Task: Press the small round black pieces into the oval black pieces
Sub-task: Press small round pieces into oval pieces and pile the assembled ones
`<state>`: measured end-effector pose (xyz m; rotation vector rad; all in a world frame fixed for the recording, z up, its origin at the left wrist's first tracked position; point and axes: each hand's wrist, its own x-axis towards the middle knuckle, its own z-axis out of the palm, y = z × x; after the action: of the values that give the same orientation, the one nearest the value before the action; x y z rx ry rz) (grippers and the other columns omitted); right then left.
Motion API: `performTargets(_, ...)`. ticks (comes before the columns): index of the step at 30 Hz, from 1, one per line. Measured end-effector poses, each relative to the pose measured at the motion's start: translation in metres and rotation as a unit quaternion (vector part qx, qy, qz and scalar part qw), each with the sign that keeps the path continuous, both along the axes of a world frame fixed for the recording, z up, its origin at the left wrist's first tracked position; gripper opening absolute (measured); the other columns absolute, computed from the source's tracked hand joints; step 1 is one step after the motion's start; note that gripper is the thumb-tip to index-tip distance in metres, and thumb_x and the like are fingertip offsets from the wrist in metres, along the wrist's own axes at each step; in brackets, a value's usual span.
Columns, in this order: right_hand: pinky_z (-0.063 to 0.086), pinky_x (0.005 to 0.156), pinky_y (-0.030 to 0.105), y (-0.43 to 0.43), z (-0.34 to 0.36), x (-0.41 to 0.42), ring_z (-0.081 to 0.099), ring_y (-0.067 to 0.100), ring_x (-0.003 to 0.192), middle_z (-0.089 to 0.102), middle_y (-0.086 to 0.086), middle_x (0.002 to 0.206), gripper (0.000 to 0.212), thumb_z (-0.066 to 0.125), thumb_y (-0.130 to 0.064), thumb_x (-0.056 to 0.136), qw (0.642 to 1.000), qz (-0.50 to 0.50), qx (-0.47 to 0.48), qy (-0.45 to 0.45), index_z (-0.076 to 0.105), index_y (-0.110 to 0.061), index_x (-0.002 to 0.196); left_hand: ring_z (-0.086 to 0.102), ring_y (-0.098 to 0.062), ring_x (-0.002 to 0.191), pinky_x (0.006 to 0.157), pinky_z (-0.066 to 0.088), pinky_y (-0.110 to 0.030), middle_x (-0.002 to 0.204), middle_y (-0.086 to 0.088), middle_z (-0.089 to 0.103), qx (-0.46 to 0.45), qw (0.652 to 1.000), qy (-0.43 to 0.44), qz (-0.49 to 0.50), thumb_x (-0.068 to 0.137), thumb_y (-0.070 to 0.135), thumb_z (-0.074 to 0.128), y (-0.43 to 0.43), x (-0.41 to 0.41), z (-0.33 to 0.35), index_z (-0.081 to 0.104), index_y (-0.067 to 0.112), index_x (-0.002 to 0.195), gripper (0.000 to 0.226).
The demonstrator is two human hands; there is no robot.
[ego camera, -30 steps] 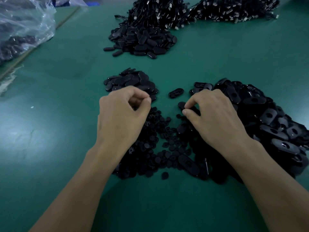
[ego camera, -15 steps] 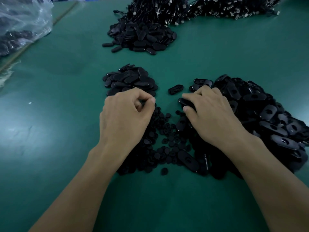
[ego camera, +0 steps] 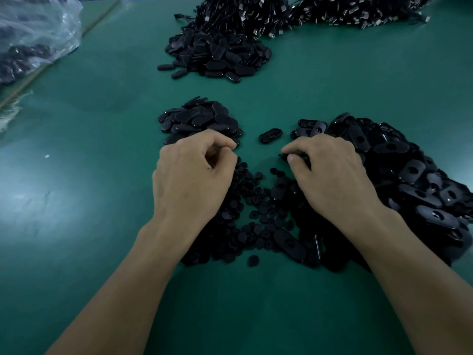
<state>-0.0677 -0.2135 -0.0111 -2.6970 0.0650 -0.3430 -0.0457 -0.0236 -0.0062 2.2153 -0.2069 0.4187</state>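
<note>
A scatter of small round black pieces [ego camera: 258, 213] lies on the green table between my hands. To the right is a big heap of oval black pieces with holes [ego camera: 414, 180]. My right hand [ego camera: 330, 175] pinches one oval piece [ego camera: 286, 157] between thumb and fingers at the heap's left edge. My left hand [ego camera: 194, 175] has its fingers curled with thumb and forefinger pinched together; whatever it holds is hidden. A single oval piece [ego camera: 270, 135] lies alone just beyond both hands.
A small pile of oval pieces [ego camera: 199, 120] sits just past my left hand. Farther back is a larger pile of ovals [ego camera: 220, 57] and heaps of black cords with metal ends [ego camera: 332, 11]. A clear plastic bag [ego camera: 33, 34] lies at the far left.
Both hands have stayed over the piles, shifting slightly; the right hand's fingers have closed lower around the oval piece. The camera has tipped a little.
</note>
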Motion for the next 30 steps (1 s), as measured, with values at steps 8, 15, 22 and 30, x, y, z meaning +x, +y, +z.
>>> performTargets(8,0.046,0.101,0.042,-0.0011,-0.0031,0.0014,0.059,0.022,0.109,0.064,0.004,0.116,0.021,0.060,-0.020,0.099,0.999,-0.016,0.030,-0.005,0.070,-0.023,0.118,0.059,-0.007,0.058,0.060,0.055,-0.035,0.066,0.017,0.065,0.008,1.000,-0.011,0.004,0.090,0.023,0.067,0.0018,0.0023,-0.0044,0.076,0.033,0.091,0.013)
performTargets(15,0.048,0.094,0.038,-0.0025,-0.0040,0.0013,0.061,0.018,0.094,0.069,-0.001,0.111,0.012,0.063,-0.018,0.097,0.999,-0.012,0.050,-0.003,0.071,-0.024,0.104,0.059,-0.003,0.060,0.063,0.057,-0.036,0.069,0.020,0.066,0.007,1.000,-0.006,0.003,0.091,0.027,0.066,0.0019,0.0027,-0.0062,0.076,0.034,0.092,0.012)
performTargets(22,0.048,0.098,0.029,0.0001,-0.0036,-0.0003,0.062,0.015,0.106,0.070,-0.003,0.111,0.020,0.068,-0.007,0.093,0.996,-0.020,0.084,-0.039,0.072,-0.021,0.106,0.057,-0.003,0.056,0.062,0.056,-0.035,0.069,0.019,0.066,0.012,1.000,-0.007,0.004,0.091,0.028,0.067,0.0020,0.0018,-0.0055,0.076,0.035,0.092,0.012)
performTargets(30,0.056,0.088,0.041,-0.0022,-0.0019,-0.0029,0.066,0.019,0.100,0.070,-0.002,0.110,0.022,0.069,-0.009,0.093,0.994,-0.047,0.082,-0.061,0.073,-0.024,0.109,0.060,-0.007,0.060,0.063,0.058,-0.041,0.067,0.017,0.065,0.012,1.000,-0.003,0.001,0.090,0.026,0.068,0.0011,0.0002,-0.0050,0.076,0.034,0.091,0.012)
